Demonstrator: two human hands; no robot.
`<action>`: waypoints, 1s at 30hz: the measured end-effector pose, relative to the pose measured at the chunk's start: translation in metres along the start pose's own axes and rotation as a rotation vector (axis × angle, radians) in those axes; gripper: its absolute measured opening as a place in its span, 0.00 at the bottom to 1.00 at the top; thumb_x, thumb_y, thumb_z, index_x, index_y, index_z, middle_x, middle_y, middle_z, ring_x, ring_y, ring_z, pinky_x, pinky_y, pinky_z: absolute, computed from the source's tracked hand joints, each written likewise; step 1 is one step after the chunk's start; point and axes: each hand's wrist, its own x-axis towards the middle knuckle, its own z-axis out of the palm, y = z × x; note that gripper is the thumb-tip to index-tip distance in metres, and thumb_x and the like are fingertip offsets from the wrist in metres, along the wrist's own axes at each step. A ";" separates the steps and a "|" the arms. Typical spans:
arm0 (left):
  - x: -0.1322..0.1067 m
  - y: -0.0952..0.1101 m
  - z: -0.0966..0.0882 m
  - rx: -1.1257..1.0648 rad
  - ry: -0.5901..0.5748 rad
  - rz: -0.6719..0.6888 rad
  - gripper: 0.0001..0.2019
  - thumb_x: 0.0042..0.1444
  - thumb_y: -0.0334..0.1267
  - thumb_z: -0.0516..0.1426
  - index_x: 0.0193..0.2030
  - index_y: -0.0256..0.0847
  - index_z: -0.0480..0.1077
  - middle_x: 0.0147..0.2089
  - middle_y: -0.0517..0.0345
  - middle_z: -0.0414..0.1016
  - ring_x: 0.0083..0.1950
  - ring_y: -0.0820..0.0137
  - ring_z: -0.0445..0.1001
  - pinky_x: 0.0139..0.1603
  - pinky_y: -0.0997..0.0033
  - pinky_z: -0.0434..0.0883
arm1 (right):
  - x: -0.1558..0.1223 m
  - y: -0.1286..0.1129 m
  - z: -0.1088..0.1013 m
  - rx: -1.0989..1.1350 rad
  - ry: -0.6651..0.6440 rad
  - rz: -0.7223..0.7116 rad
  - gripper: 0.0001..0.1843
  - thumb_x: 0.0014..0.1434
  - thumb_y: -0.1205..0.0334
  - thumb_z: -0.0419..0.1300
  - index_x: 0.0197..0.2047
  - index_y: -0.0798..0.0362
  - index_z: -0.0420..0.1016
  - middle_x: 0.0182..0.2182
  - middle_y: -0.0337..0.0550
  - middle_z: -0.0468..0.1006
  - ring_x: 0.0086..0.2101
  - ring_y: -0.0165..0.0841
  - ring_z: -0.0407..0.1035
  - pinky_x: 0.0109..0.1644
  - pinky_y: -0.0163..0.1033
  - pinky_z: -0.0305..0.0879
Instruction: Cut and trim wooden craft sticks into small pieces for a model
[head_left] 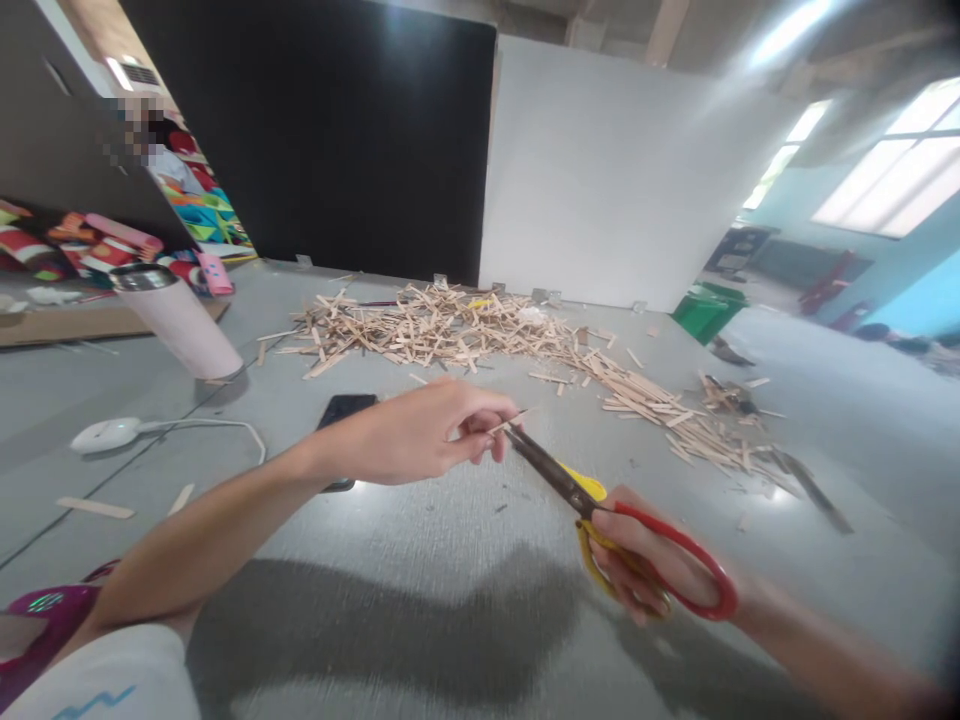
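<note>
Left hand (427, 432) pinches a thin wooden stick (519, 418) between fingertips; right hand (643, 540) grips scissors (551, 473). The stick looks pale and narrow, slanting at the blade tips.

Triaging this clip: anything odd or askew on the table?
Mostly untidiness: two stray wooden sticks lie at left, apart from the jumbled stick heap towards the back. The pink bottle looks tilted, probably lens distortion.

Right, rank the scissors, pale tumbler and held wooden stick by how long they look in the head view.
1. Scissors, held nearer the camera
2. Pale tumbler
3. Held wooden stick
</note>
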 end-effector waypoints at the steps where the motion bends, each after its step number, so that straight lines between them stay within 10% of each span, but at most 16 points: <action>1: 0.000 0.000 -0.001 0.010 -0.026 0.001 0.09 0.70 0.29 0.53 0.46 0.41 0.75 0.41 0.60 0.84 0.39 0.71 0.79 0.40 0.73 0.69 | 0.000 -0.001 0.000 -0.020 -0.002 0.021 0.36 0.68 0.32 0.56 0.20 0.51 0.63 0.12 0.31 0.62 0.12 0.24 0.57 0.18 0.31 0.64; 14: 0.007 -0.008 -0.007 0.092 -0.165 0.004 0.11 0.68 0.27 0.54 0.43 0.42 0.77 0.39 0.60 0.83 0.37 0.72 0.79 0.36 0.75 0.66 | 0.007 -0.003 0.001 -0.322 -0.031 0.031 0.40 0.72 0.33 0.50 0.14 0.48 0.58 0.11 0.36 0.60 0.14 0.25 0.55 0.17 0.32 0.51; 24: 0.036 -0.069 0.031 0.240 -0.003 -0.080 0.09 0.64 0.28 0.53 0.39 0.38 0.74 0.37 0.51 0.78 0.40 0.62 0.75 0.41 0.66 0.64 | 0.042 0.038 -0.009 0.175 0.015 0.148 0.35 0.67 0.29 0.54 0.21 0.48 0.59 0.09 0.26 0.55 0.08 0.23 0.48 0.09 0.28 0.47; 30: 0.030 -0.053 0.013 -0.040 -0.027 -0.195 0.18 0.74 0.39 0.49 0.66 0.39 0.66 0.42 0.50 0.83 0.32 0.68 0.81 0.31 0.71 0.72 | 0.036 0.042 -0.011 0.196 0.060 0.025 0.36 0.69 0.29 0.52 0.21 0.49 0.62 0.11 0.29 0.59 0.09 0.24 0.53 0.12 0.30 0.57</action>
